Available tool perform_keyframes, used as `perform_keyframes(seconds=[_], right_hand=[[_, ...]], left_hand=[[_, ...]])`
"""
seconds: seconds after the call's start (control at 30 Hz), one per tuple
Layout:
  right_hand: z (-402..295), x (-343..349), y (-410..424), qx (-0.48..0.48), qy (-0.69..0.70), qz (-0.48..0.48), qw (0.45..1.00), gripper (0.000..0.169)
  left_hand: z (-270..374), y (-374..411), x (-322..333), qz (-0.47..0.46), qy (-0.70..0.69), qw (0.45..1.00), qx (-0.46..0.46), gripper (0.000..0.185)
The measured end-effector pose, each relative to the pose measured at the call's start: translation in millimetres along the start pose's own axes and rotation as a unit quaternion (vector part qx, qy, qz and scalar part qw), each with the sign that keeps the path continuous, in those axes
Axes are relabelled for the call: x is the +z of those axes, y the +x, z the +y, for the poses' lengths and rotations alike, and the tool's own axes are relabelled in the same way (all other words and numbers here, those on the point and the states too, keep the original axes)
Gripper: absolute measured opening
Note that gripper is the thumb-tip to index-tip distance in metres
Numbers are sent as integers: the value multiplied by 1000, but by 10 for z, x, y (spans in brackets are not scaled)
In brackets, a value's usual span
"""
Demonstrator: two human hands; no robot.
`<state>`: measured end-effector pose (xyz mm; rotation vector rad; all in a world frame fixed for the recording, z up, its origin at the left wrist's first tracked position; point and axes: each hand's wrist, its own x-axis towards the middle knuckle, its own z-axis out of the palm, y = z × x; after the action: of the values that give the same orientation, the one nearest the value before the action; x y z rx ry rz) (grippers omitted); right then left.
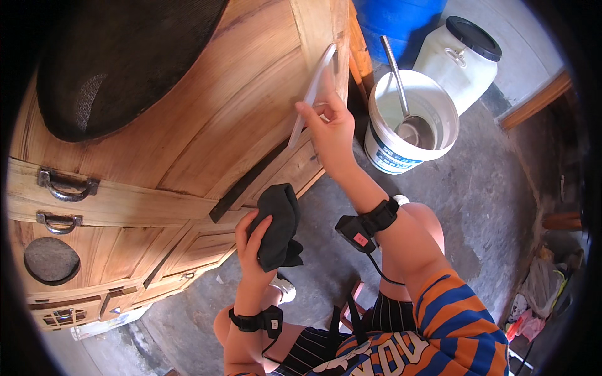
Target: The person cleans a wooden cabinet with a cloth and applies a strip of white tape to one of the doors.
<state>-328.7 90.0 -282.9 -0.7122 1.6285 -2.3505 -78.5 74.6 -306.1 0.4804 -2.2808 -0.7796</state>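
Note:
My left hand holds a folded dark cloth near the lower edge of a wooden cabinet. Higher up and to the right, my right hand pinches a thin, pale, translucent curved strip, perhaps plastic, between thumb and fingers. The strip lies over the right edge of the cabinet. Part of it is blurred, and its exact kind cannot be told. Between my two hands, a dark narrow slot runs across the wood.
Right of the cabinet stands a white bucket with a metal ladle in it. Behind are a white jug with a black lid and a blue barrel. A large dark round pan lies upper left. Plastic bags lie far right.

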Motion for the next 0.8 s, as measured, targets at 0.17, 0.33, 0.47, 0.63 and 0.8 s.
perform_keyframes(seconds=[0.17, 0.33, 0.47, 0.63, 0.8], right_hand=[[-66, 14, 23, 16, -11, 1, 1000, 74], [-30, -8, -3, 6, -13, 1, 1000, 73], [-27, 8, 17, 11, -25, 0, 1000, 72], [-46, -57, 20, -3, -15, -1, 1000, 72], [142, -92, -196, -9, -5, -41, 999, 76]], left_hand=[[-17, -25, -17, -1, -8, 1000, -12, 50], [45, 3, -21, 2, -12, 1000, -15, 44], [77, 6, -38, -4, -9, 1000, -23, 44], [62, 3, -16, 4, -11, 1000, -14, 44], [54, -13, -42, -2, -20, 1000, -5, 44]])
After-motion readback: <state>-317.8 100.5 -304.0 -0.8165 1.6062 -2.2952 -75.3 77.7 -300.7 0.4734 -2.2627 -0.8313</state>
